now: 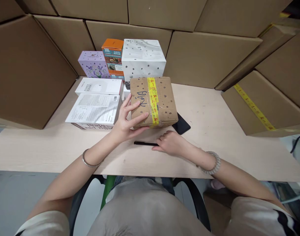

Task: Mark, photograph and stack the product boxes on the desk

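A brown cardboard parcel point(153, 101) with a strip of yellow tape and blue handwriting lies on the pale wooden table point(214, 131). My left hand point(126, 121) holds its near left corner, thumb and fingers spread over the top and side. My right hand point(171, 143) rests on the table just in front of the parcel, its fingers curled onto the end of a black pen point(145, 143) lying flat. A black phone point(181, 124) pokes out from under the parcel's right corner.
Left of the parcel lie two flat white boxes point(94, 109), one marked power bank point(99, 86). Behind stand a purple box point(93, 64), an orange box point(112, 57) and a white spotted box point(143, 57). Large cardboard cartons point(29, 72) wall the table on three sides.
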`<state>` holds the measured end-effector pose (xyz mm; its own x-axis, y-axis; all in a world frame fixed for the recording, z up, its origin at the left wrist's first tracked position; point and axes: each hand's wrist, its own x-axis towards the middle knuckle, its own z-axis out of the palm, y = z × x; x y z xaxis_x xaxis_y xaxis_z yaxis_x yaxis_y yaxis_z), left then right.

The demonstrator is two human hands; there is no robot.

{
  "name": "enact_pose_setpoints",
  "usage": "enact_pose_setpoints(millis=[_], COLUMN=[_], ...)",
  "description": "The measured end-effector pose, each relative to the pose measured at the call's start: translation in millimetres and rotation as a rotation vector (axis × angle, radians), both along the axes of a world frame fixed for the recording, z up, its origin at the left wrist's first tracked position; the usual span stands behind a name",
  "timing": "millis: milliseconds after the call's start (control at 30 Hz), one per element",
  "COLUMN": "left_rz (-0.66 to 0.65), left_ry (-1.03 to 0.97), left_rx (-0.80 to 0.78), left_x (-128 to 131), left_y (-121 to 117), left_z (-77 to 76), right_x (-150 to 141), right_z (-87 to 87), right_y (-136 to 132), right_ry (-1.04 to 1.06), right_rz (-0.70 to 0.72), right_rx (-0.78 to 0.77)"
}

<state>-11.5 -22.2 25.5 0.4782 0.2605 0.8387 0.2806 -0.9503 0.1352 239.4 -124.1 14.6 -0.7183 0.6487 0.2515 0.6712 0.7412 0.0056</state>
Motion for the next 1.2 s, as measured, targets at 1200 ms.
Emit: enact_pose_setpoints(millis=[1200], left_rz=[0.123], left_ry=[0.141], left_rx=[0.248], left_x=[13], left_y=[-27], left_z=[27.0], right_x=[90], right_z=[75.5], right_y=[8], right_ry=[0.683], right_rz=[-1.088], right_rx=[-0.113])
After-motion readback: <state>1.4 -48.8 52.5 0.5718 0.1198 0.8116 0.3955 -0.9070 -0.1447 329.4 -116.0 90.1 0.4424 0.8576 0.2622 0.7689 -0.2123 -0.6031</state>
